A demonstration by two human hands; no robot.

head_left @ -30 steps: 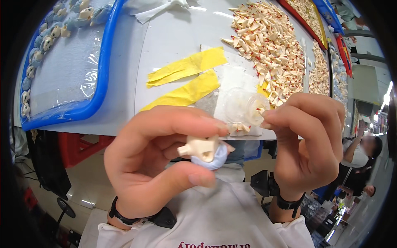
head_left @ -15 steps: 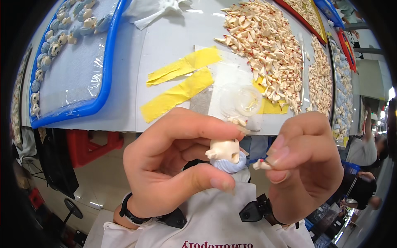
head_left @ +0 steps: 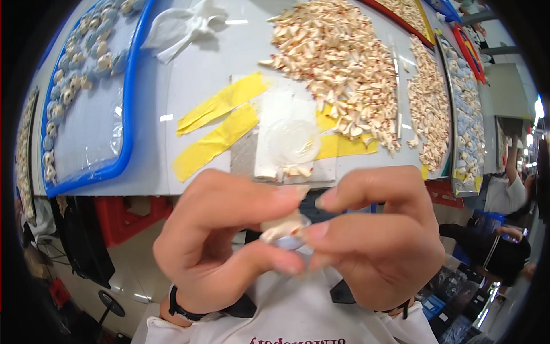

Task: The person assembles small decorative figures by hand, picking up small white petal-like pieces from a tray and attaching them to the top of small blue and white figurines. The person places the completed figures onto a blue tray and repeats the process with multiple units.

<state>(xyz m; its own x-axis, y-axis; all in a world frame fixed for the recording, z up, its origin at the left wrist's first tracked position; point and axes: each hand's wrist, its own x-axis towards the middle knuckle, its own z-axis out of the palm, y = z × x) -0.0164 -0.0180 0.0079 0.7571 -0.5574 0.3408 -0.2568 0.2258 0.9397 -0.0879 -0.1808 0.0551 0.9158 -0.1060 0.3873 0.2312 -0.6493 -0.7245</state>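
Between the thumb and fingers of my left hand is a small cream doll head with pale blue hair, partly hidden and blurred. My right hand is closed at its right side, fingertips pressed on a tiny cream piece with a red spot. That piece touches the head; whether it sits in the hole is hidden. Just beyond my hands, at the table edge, a clear round lid lies on white paper, with a few loose cream pieces beside it.
A large pile of red-tipped cream pieces covers the table ahead. At left stands a blue-rimmed tray with several doll heads. Yellow tape strips and a crumpled white cloth lie between. Another tray of heads is at right.
My right hand has moved left and brought the small red-spotted piece against the doll head. The left hand has shifted slightly left and down, and the view has turned a little.
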